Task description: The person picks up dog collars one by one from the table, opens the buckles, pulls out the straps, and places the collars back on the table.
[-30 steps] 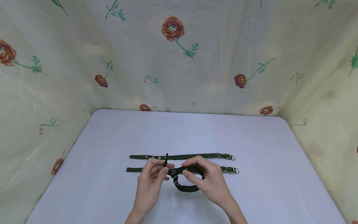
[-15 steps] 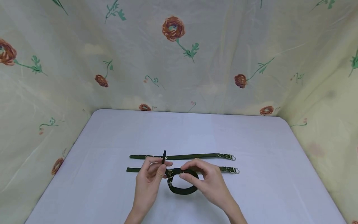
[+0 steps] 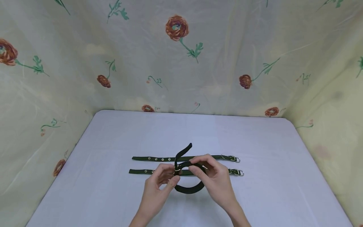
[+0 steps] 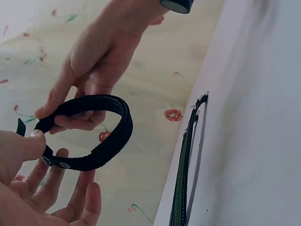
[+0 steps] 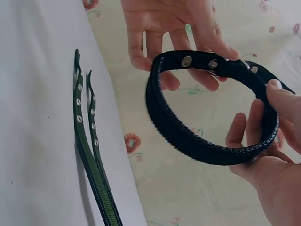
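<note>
A dark pet collar (image 3: 190,190) is closed into a loop above the table, with metal eyelets showing in the right wrist view. My left hand (image 3: 157,190) pinches it by the buckle (image 3: 177,170), thumb in front and fingers behind. With thumb and fingertips, my right hand (image 3: 216,183) holds the band just right of the buckle. The strap's free tip (image 3: 185,149) sticks up past the buckle, leaning right. In the left wrist view, the loop (image 4: 123,127) hangs between both hands. Part of the buckle is hidden by the left fingers.
Two green collars lie flat and parallel behind the hands: a far collar (image 3: 204,158) and a near collar (image 3: 136,171), partly covered by the hands. The white table (image 3: 85,189) meets a flowered cloth (image 3: 210,91) at its back and sides.
The strap's free tip swings from nearly upright to slanting up and right, with more of it showing. The left hand shifts right and down onto the buckle; the right hand moves slightly right and up.
</note>
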`<state>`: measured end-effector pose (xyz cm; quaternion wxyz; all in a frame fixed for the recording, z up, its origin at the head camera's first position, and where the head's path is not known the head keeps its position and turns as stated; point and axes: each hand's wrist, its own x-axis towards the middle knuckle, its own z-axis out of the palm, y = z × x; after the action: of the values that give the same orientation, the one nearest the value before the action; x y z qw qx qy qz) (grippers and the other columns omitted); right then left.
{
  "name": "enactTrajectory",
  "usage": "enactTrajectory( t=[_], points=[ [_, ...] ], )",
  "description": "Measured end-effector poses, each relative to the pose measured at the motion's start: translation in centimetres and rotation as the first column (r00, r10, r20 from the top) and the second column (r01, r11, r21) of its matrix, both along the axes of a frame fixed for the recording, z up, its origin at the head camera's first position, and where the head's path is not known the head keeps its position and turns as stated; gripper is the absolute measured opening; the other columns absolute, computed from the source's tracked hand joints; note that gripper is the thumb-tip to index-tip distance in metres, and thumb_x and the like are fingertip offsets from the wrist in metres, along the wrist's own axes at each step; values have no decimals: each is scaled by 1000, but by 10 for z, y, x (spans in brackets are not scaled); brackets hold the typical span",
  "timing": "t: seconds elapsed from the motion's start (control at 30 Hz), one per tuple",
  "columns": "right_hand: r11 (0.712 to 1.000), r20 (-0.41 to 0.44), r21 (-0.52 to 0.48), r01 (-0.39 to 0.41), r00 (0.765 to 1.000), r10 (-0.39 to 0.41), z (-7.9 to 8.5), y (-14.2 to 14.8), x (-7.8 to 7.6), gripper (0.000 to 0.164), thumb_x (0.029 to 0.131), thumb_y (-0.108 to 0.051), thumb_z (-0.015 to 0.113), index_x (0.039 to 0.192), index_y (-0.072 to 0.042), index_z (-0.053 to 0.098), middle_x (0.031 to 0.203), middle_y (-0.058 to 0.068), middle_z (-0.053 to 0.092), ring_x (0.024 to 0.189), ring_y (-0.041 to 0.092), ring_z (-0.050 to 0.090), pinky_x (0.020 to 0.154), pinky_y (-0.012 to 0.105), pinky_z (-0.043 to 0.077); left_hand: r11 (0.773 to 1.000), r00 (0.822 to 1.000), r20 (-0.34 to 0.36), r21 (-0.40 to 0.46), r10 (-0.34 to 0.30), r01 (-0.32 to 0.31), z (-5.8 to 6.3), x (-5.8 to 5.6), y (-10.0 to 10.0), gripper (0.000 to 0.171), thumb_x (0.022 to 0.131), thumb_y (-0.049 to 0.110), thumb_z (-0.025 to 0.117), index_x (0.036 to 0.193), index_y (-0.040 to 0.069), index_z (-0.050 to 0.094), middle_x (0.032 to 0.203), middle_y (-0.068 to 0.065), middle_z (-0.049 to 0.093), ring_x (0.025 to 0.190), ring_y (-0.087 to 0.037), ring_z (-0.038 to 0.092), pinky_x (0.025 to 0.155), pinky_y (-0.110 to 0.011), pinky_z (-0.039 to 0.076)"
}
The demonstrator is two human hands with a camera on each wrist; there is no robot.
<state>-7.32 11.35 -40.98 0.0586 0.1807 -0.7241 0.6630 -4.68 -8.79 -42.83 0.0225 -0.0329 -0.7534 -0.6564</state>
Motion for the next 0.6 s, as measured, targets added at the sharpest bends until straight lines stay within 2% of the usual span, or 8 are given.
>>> enactTrajectory(
  t=[0.2,0.37,0.5,0.6],
  points=[
    [998,-18,-53,21,1000,-22,-2,0,0,21,96,5,76,116,4,70,117,1,72,115,10,73,99,23,61,1000,1000,1,3,-10,10,-1,0,1,24,99,17,79,121,18,69,110,-4,84,98,-5,76,85,-22,59],
    [998,4,-61,12,1000,-12,-2,1,0,19,98,3,74,116,2,69,118,4,72,112,11,73,98,23,61,1000,1000,6,17,-5,5,-2,0,1,20,101,16,76,120,14,69,107,-6,84,93,-5,77,86,-23,60],
    [1000,10,15,4,1000,-4,-3,2,1,20,100,-2,74,120,-5,71,122,9,73,111,10,72,98,22,60,999,999,-4,9,36,-36,-2,-1,0,19,100,16,76,118,14,71,104,-6,84,92,-6,76,86,-23,60],
    [992,-20,113,57,998,-55,-4,2,1,20,100,-7,76,120,-10,75,121,7,77,108,8,72,96,23,60,997,997,-22,-37,71,-71,-1,-3,-1,19,97,19,80,115,19,75,102,0,83,89,-6,74,83,-22,58]
  ],
)
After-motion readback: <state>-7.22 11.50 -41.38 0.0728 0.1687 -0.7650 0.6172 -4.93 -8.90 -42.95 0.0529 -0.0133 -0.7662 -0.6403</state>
